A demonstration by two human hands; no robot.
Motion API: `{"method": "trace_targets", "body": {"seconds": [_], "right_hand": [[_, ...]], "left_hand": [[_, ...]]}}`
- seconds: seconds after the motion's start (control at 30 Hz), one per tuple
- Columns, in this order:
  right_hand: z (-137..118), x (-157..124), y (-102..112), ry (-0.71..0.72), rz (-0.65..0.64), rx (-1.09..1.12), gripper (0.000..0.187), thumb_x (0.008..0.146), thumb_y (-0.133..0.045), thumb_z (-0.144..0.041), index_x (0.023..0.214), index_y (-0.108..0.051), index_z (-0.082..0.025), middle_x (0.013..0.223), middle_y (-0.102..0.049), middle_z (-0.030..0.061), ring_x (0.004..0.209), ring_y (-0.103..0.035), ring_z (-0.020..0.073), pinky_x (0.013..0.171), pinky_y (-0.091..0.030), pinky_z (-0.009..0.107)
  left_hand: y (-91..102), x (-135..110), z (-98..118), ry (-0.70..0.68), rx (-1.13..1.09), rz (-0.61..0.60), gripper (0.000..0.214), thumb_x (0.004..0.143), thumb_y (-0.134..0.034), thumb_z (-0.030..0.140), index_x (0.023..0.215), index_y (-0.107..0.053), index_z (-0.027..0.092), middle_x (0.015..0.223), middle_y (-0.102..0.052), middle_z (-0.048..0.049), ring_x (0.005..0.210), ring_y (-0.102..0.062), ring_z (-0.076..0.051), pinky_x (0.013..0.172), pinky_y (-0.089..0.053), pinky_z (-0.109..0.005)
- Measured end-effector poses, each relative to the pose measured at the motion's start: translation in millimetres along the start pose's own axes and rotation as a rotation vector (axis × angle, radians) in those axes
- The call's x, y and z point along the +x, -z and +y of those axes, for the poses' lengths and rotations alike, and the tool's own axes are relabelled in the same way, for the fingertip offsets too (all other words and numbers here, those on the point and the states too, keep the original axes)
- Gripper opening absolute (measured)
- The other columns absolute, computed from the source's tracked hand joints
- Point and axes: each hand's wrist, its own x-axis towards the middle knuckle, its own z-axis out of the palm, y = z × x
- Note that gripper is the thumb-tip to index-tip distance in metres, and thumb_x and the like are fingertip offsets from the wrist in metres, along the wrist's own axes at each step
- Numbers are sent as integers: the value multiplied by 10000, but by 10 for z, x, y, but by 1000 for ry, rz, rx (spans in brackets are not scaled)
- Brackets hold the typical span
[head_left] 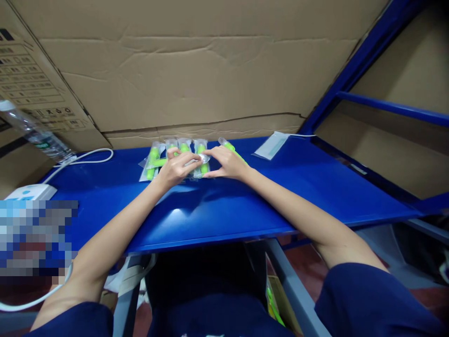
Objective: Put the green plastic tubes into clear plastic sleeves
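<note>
My left hand (177,167) is closed around a bright green stick (157,163) that lies sideways, its green end showing left of my fingers. A clear rounded end (204,158) shows at my left fingertips. My right hand (224,162) faces it with thumb and index finger apart, the index tip at the clear end. Beneath and behind both hands, several green sticks in clear plastic bags (151,161) lie side by side. Another green stick with a clear tip (228,145) runs behind my right hand; whether the hidden fingers touch it I cannot tell.
The blue table (217,206) meets a cardboard wall (210,84) at the back. A white packet (271,145) lies right of my hands. On the left are a clear bottle (42,135), a white cable (93,154) and a power strip (33,192). Blue frame bars (393,105) stand right.
</note>
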Motion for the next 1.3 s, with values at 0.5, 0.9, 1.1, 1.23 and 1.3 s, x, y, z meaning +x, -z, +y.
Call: {"method": "trace_targets", "body": {"seconds": [0.5, 0.9, 1.1, 1.23, 1.3], "right_hand": [[-41, -33, -139, 90, 2, -178, 284, 1042, -434, -304, 1154, -608, -108, 1028, -723, 171, 954, -685, 288, 831, -517, 417], [-90, -14, -172, 156, -5, -222, 345, 1074, -385, -293, 1236, -576, -56, 1048, -702, 189, 953, -668, 284, 802, -481, 396], [-141, -1, -168, 171, -59, -285, 322, 1090, -326, -263, 1178, -576, -80, 999, -679, 167, 891, -629, 269, 796, -429, 388], [-141, -5, -187, 193, -23, -338, 330, 1083, -307, -227, 1225, -554, -59, 955, -649, 156, 857, -592, 260, 768, -401, 375], [-135, -9, -199, 203, -12, -353, 333, 1080, -301, -221, 1216, -557, -56, 925, -633, 145, 834, -573, 255, 756, -392, 372]], "left_hand": [[-74, 33, 59, 39, 25, 2, 286, 1059, -498, 320, 1231, -660, 159, 1060, -793, -105, 931, -751, -193, 872, -450, -383], [-44, 64, 54, -81, 204, 65, 265, 1039, -485, 141, 866, -677, 199, 777, -758, 5, 742, -684, -140, 807, -354, -371], [-32, 101, 99, -117, 261, 150, 266, 1012, -509, 107, 797, -632, 205, 693, -682, 32, 682, -612, -126, 795, -325, -378], [-37, 101, 98, -150, 315, 179, 228, 997, -536, 100, 814, -621, 207, 680, -655, 43, 660, -581, -121, 771, -315, -373], [-41, 97, 95, -158, 329, 194, 211, 988, -543, 85, 833, -618, 208, 680, -649, 48, 648, -570, -116, 762, -316, -367]]}}
